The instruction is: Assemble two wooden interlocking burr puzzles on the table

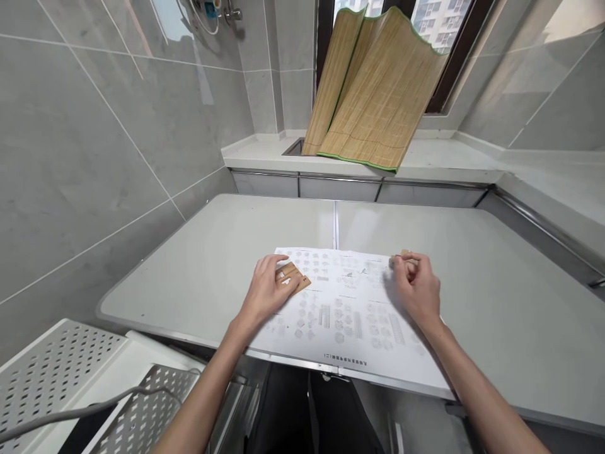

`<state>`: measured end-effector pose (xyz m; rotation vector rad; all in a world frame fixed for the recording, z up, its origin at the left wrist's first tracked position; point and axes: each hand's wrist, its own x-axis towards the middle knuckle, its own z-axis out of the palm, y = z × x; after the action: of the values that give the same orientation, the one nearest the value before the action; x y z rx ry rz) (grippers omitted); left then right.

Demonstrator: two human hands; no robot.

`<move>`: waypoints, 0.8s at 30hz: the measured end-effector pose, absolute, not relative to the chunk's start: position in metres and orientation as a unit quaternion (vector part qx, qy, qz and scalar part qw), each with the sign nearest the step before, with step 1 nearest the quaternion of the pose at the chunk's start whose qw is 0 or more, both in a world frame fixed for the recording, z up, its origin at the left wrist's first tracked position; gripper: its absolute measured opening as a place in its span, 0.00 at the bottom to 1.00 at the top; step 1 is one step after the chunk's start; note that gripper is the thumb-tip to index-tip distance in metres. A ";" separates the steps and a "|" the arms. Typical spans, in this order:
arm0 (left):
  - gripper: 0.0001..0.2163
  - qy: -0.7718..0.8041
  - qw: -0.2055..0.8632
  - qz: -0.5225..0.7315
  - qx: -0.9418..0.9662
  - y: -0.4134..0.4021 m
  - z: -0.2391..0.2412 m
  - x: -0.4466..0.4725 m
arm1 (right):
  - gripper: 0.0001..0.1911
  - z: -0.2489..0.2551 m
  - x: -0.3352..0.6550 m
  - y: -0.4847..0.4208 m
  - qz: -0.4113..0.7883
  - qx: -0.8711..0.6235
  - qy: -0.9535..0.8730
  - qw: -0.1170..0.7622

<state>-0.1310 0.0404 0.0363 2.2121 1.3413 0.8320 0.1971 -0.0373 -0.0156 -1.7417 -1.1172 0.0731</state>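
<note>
Closest to the lens, at the lower left of the frame, sits a white perforated metal rack (57,372) with a grey cable (94,407) draped across it; its near side is cut off by the picture's bottom edge. Just above, two bare forearms reach up from the bottom onto a pale grey table (198,265).

The left hand (267,293) lies flat at mid-frame, fingers loosely spread, fingertips pressing a small wooden sheet (293,277) onto a printed instruction sheet (350,315). The right hand (418,287), right of centre, is curled, thumb and forefinger pinching a small wooden piece (405,253); most of that piece is hidden by the fingers, and its shape cannot be made out.

The paper's near edge overhangs the table's front rim. The diagrams on it are too small to read. Bare tabletop stretches wide to the left, right and beyond the paper, with a seam running up the middle.

Further up, a rolled bamboo mat (373,94) leans against the window (439,25) on a white counter (265,154), covering part of a recess behind it. Tiled walls close in at upper left and right.
</note>
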 end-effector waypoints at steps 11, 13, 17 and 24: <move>0.31 0.508 0.176 0.233 0.810 0.035 0.018 -0.147 | 0.13 -0.020 0.188 -0.036 0.101 -0.660 -0.590 0.454; 0.32 0.497 0.186 0.232 0.815 0.035 0.017 -0.137 | 0.14 -0.020 0.188 -0.036 0.119 -0.652 -0.603 0.444; 0.32 0.437 0.214 0.246 0.838 0.038 0.009 -0.106 | 0.15 -0.020 0.187 -0.036 0.187 -0.621 -0.641 0.411; 0.27 0.378 0.234 0.254 0.859 0.054 -0.001 -0.061 | 0.14 -0.021 0.181 -0.036 0.200 -0.533 -0.715 0.407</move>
<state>-0.0614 0.0540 -0.0009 2.3592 1.0373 0.6973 0.1805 -0.0360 -0.0207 -1.3431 -1.8019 0.5053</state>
